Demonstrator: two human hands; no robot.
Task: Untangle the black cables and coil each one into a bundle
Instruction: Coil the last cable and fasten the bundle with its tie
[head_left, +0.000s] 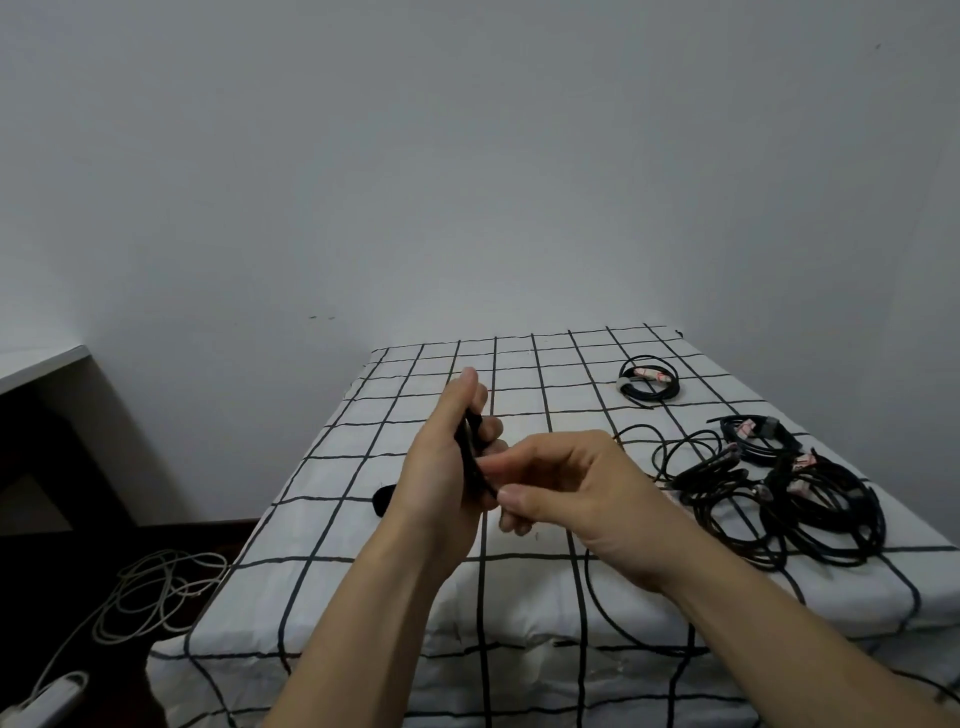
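the left hand (436, 483) grips a small black cable coil (467, 447), fingers curled round it, above the checked counter (337, 467). the right hand (576, 488) pinches the coil's near end. right of the fingers lie tangled black cables (727, 478); beyond them, a coiled bundle (647, 376).

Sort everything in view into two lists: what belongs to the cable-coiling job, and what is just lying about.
Belongs to the job:
left hand and right hand, both gripping the held black cable
tangled black cables
far coiled bundle
near coiled bundle
checked cloth they lie on

Just lying about:
white cable on the floor
white adapter
desk
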